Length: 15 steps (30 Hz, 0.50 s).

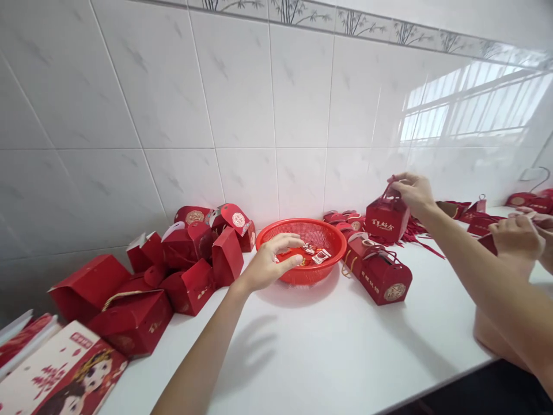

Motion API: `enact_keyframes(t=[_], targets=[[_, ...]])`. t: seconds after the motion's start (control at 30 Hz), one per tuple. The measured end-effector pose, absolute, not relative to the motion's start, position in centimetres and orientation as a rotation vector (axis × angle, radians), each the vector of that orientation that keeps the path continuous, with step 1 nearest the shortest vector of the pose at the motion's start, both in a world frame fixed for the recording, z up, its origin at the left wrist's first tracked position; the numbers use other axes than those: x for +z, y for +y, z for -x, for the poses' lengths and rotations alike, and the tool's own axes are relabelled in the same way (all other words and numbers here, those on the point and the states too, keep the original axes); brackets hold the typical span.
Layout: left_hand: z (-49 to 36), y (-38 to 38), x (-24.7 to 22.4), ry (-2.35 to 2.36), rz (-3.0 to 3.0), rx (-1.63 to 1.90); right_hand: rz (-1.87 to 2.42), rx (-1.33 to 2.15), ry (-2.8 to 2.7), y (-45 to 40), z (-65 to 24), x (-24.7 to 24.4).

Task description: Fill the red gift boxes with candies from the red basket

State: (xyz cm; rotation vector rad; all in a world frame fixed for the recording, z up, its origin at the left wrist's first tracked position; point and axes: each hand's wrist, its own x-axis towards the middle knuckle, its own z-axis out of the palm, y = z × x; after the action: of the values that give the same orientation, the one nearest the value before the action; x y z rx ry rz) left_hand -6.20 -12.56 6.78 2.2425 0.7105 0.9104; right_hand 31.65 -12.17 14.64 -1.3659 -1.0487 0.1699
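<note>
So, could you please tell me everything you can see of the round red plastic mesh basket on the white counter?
The round red plastic mesh basket looks like a shallow colander with a smooth rim and perforated walls. It sits upright on the white counter near the tiled wall, between two groups of red paper gift boxes. A few small wrapped candies lie inside. The left hand reaches over its near rim, open; whether it touches the basket is unclear.

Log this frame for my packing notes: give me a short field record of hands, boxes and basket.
left hand: open, reaching over the red basket rim
right hand: gripping the handle of a red gift box
basket contents: small wrapped sweets
left of basket: open red boxes in a heap
right of basket: closed box on the white table
far right: another person's hand
</note>
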Motion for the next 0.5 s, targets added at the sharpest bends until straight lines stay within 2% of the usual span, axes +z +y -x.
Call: enact_keyframes(t=[0.27,0.5], targets=[[4.1,-9.6,1.7,0.835,-2.373,0.709,1.793,0.118,-1.011,-7.4,-36.8,9.2],[3.3,-10.1,0.3,1.009,-2.507,0.62,1.922,0.165,-1.03,-1.6,-39.3,6.4]])
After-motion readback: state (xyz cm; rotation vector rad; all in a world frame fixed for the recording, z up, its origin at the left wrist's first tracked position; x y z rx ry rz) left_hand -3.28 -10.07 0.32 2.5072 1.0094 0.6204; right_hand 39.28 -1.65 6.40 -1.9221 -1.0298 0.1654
